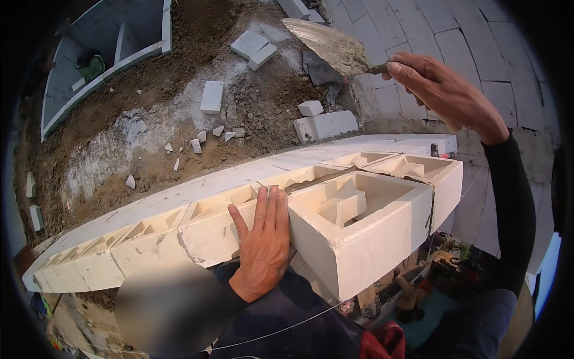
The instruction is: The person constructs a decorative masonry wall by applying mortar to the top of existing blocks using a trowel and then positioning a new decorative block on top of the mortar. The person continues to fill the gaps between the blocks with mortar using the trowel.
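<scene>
- Noted: large hollow block (382, 242) on near side of white ledge (239, 177), just right of left hand (263, 248), below and left of right hand (439, 90).
- Key relation: left hand much the nearer, right beside left corner of block; right hand well apart, raised beyond far right corner.
- Long axis of block: judged roughly crosswise to the body, rising rightward; uncertain through lens bend. Hollow side up, angled rib inside.
- Left hand: flat, back up, laid over the row of pale blocks (143, 248), fingertips at upper edge. Outermost finger spread, others close together; thumb not clearly seen. Cannot tell whether also touching large block.
- Right hand: fingers curled round handle of trowel (329, 48); blade pointing left, coated with grey-brown paste, held clear of block.
- Behind large block: dark, uneven joint (323, 178).
- Past ledge: loose white bricks (212, 97) on bare soil (161, 78).
</scene>
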The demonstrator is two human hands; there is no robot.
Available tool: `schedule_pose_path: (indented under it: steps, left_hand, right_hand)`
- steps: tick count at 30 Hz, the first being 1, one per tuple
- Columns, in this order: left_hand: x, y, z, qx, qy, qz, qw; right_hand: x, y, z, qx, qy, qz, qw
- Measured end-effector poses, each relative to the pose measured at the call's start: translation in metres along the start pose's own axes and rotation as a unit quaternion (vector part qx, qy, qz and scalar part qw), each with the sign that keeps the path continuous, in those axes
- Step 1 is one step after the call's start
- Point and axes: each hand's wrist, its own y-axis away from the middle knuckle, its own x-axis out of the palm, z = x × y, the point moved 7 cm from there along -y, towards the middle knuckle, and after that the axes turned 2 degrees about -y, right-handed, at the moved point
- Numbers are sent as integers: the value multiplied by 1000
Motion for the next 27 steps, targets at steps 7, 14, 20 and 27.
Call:
schedule_pose_path:
  steps: [7, 14, 20, 27]
  left_hand:
    - [-67, 35, 34, -50, 38, -19, 998]
    - [-135, 101, 137, -217, -23, -350, 911]
    - [-157, 156, 166, -264, -75, -465, 842]
    - [-156, 167, 169, -301, -71, -497, 811]
  right_hand:
    - [40, -5, -54, -22, 171, 180, 969]
    - [77, -4, -74, -41, 269, 223, 936]
    - [101, 2, -86, -26, 232, 274, 933]
    - [114, -8, -88, -65, 171, 271, 945]
